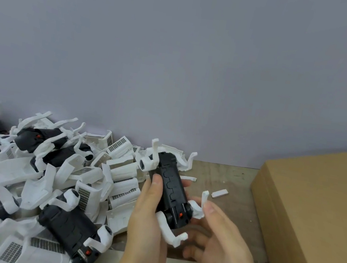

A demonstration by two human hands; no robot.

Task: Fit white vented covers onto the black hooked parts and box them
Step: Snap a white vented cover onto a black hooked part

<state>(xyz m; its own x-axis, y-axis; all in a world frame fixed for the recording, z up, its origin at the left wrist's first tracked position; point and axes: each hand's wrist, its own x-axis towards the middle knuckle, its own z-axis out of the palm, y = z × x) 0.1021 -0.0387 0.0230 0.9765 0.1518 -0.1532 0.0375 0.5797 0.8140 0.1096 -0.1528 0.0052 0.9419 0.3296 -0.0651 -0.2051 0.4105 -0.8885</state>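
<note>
Nearest to me, both hands are up over the front edge of the table (228,179), sharing one black part (171,189) with white hooked arms at its corners. The left hand (148,223) grips it along its left side, thumb laid flat on the black top and the fingers curled round underneath. The right hand (217,240) cups the near end from below, its thumb pressed against the white hook (201,204) that sticks up on the right side, its fingers curled under the part. The part is lifted off the table, its long side running away from me, with a small red tab showing at the near end.

To the left, a heap of loose white covers (94,178) with grey vent grilles spreads across the table, mixed with more black parts; one black part (72,228) lies at the near edge of the heap, another (37,139) sits farther back.

On the right stands a brown cardboard box (316,218), well apart from the hands. Between it and the held part, a small white chip (219,193) lies on the bare wood.

Behind everything rises a plain grey wall (179,54).
</note>
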